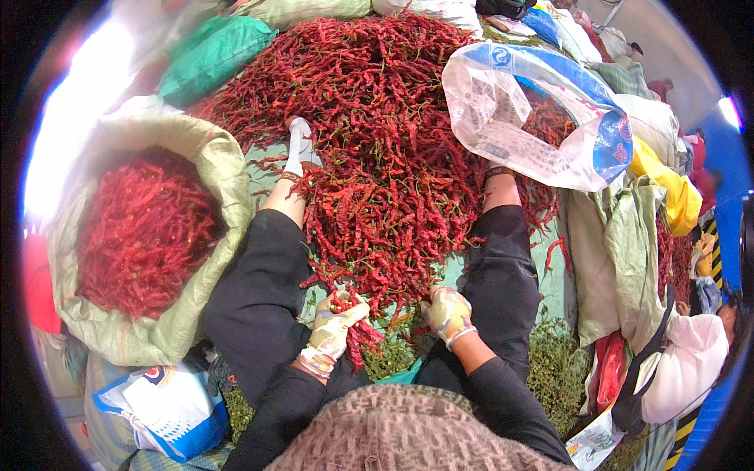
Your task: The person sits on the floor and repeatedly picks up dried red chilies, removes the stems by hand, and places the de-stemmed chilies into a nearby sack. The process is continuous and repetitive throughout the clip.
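Between my outstretched legs lies a large heap of red chili peppers (389, 176), many with green or pale stems. My left hand (336, 327), in a patterned light glove, is closed around a bunch of red chilies (363, 340) that stick out past the thumb. At the near right edge of the heap is my right hand (449, 311), gloved the same way, with its fingers curled. Its fingertips are turned away, so whatever may be in them is hidden. Loose green stems (392, 359) lie in my lap area between the two hands.
A woven sack (227, 294) full of red chilies stands at my left. A white and blue plastic sack (524, 153) lies open over my right foot. Stem litter (554, 368) covers the ground at right. A green sack (215, 56) borders the heap; people sit farther off at right.
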Demonstrator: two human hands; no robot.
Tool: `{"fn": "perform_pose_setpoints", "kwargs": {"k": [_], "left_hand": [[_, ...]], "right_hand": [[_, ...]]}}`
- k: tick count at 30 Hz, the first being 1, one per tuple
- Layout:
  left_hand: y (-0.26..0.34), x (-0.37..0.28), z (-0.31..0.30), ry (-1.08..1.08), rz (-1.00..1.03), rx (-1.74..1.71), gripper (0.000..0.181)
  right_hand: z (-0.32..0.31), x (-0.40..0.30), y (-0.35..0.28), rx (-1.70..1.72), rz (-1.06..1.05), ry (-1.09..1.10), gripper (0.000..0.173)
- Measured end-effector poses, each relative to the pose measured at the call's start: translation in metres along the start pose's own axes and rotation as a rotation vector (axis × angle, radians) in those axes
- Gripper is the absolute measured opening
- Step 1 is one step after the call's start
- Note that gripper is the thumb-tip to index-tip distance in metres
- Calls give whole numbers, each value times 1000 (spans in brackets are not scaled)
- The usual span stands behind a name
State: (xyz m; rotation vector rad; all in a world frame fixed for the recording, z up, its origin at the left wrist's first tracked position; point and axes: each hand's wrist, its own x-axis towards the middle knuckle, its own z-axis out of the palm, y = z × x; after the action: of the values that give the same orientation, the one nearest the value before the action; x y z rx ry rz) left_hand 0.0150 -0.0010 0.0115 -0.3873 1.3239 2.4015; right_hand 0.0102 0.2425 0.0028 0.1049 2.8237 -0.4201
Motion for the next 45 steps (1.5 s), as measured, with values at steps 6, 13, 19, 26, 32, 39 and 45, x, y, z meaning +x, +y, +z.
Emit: {"fn": "perform_pose_setpoints", "kwargs": {"k": [6, 13, 19, 26, 32, 39, 45], "left_hand": [[-3, -2, 9, -48, -87, 41, 15], [-2, -9, 16, -173, -249, 81, 27], [0, -17, 22, -95, -184, 223, 34], [-14, -13, 8, -178, -157, 200, 27], [-3, -22, 10, -85, -173, 32, 28], [-2, -22, 14, -263, -186, 215, 21], [10, -22, 18, -214, 29, 1128, 36]], "right_hand": [[-20, -10, -6, 220, -1, -124, 25], [-19, -54, -20, 1491, 58, -567, 18], [-12, -60, -27, 1579, 61, -769, 12], [-12, -67, -40, 698, -279, -282, 19], [-17, -85, -46, 634, -256, -338, 24], [-45, -61, -8, 302, -71, 8, 20], [-52, -20, 34, -75, -233, 215, 6]]}}
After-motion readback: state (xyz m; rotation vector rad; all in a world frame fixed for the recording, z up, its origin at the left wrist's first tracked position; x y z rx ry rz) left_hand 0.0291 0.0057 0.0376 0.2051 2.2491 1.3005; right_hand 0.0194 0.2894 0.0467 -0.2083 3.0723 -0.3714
